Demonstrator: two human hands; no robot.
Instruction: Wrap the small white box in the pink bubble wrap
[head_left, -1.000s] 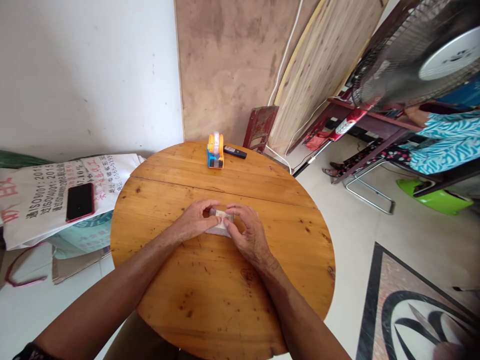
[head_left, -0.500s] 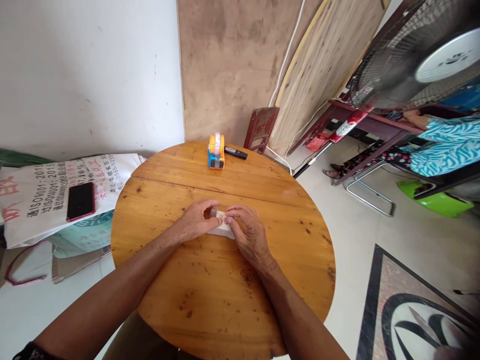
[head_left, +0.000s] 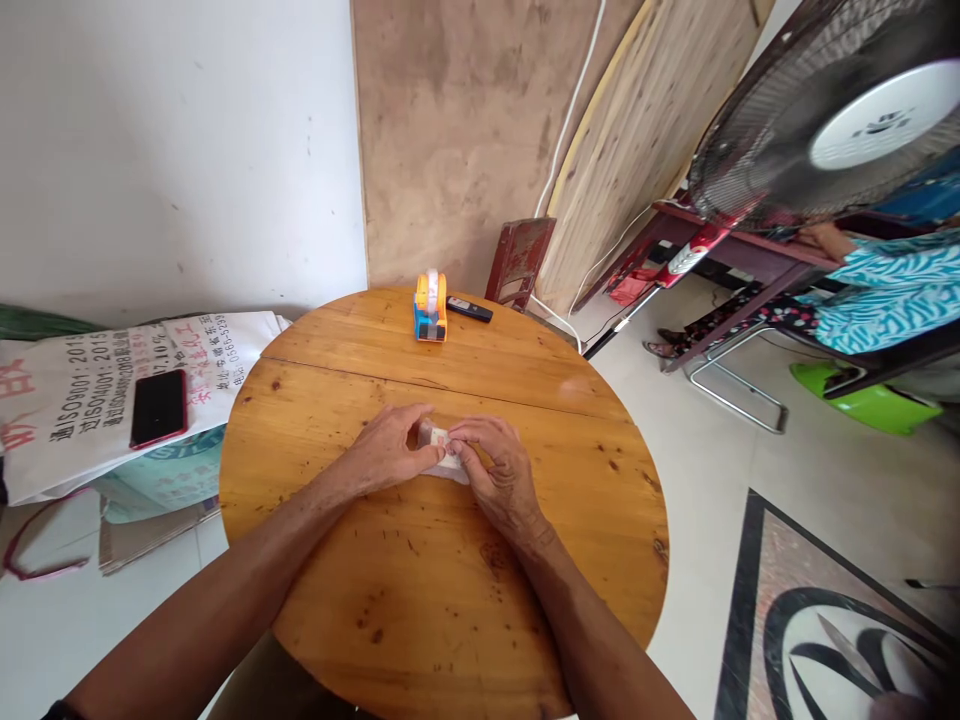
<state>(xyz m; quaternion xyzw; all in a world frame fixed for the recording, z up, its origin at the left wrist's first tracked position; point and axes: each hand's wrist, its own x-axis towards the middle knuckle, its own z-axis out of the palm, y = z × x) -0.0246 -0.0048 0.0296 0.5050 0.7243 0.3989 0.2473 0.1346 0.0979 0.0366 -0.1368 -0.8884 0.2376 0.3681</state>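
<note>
Between my hands, a small whitish packet (head_left: 445, 466) with reddish print on top lies on the round wooden table (head_left: 420, 590). It looks like a little box, partly covered by my fingers. My left hand (head_left: 394, 443) holds its left end, the thumb pressed on the top face. From the other side my right hand (head_left: 496, 462) grips the right end, thumb and forefinger pinched together near the printed face. Whether those fingertips hold a loose edge is too small to tell.
Toward the far table edge stand an orange and blue tape dispenser (head_left: 430, 308) and a black remote-like object (head_left: 470, 309). At left, a phone (head_left: 160, 408) lies on a printed white sack (head_left: 247, 345). A standing fan (head_left: 825, 130) and a seated person (head_left: 892, 290) are at right.
The whole view has shifted very slightly. Both hands stay on the packet, with the left thumb and right fingers nearly in the same place.
</note>
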